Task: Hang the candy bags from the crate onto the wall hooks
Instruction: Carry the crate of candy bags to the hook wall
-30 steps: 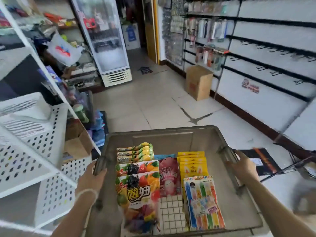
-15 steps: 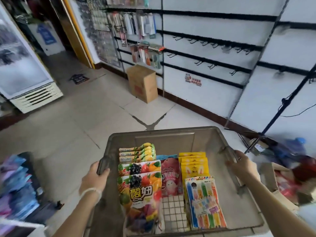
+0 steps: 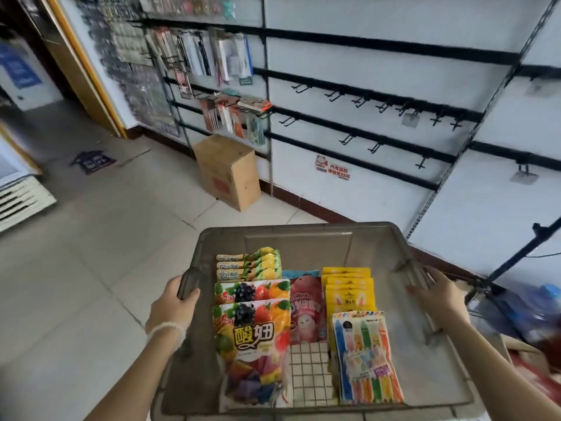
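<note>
I carry a translucent grey crate (image 3: 299, 238) in front of me above the tiled floor. My left hand (image 3: 174, 308) grips its left handle and my right hand (image 3: 440, 296) grips its right handle. Inside lie several candy bags: fruit-print bags (image 3: 255, 332) on the left, a pink bag (image 3: 306, 314) in the middle, yellow bags (image 3: 349, 287) and a crayon-print bag (image 3: 365, 357) on the right. Bare black wall hooks (image 3: 382, 106) line rails on the white wall ahead, to the right.
A cardboard box (image 3: 230, 171) stands on the floor against the wall. Above it hang packaged goods (image 3: 212, 59). A white fridge grille (image 3: 18, 199) sits at the far left. Blurred boxes and a blue bottle (image 3: 534, 314) lie low at the right.
The view has swung to the right: the white shelving and fridge slid out to the left, and the hook wall now fills the frame. Both hands keep hold of the crate.
</note>
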`<move>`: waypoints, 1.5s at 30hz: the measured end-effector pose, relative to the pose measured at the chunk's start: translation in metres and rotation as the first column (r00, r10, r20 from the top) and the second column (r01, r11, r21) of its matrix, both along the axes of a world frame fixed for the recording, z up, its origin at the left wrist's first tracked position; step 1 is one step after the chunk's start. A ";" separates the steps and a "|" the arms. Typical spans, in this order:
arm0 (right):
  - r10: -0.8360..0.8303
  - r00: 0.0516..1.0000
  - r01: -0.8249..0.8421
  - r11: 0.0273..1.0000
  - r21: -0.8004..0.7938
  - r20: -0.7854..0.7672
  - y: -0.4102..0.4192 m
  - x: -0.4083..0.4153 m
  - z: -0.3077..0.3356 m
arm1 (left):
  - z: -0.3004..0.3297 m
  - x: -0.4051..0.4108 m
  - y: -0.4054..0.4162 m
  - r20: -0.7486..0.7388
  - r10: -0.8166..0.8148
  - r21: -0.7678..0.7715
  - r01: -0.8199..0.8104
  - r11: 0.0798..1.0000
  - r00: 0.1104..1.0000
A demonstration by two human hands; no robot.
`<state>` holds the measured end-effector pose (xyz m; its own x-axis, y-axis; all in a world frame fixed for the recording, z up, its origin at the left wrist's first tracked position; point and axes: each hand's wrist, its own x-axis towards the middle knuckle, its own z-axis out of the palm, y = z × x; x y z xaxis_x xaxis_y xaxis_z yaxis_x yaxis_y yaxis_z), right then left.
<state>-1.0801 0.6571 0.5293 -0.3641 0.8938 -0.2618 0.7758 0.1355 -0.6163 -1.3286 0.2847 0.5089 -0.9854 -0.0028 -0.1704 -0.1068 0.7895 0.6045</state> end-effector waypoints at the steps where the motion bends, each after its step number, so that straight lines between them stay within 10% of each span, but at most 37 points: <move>1: -0.011 1.000 0.011 1.000 -0.003 -0.006 0.002 -0.017 -0.002 | -0.004 -0.020 0.009 0.002 -0.017 0.001 0.017 1.000 1.000; 20: -0.298 0.954 0.299 0.952 -0.072 0.019 0.106 -0.328 -0.075 | -0.038 -0.437 0.177 0.027 -0.275 -0.052 0.277 0.960 0.961; 45: -0.507 0.809 0.567 0.806 -0.168 0.297 0.158 -0.575 -0.230 | -0.226 -0.742 0.360 0.222 -0.548 -0.265 0.591 0.762 0.806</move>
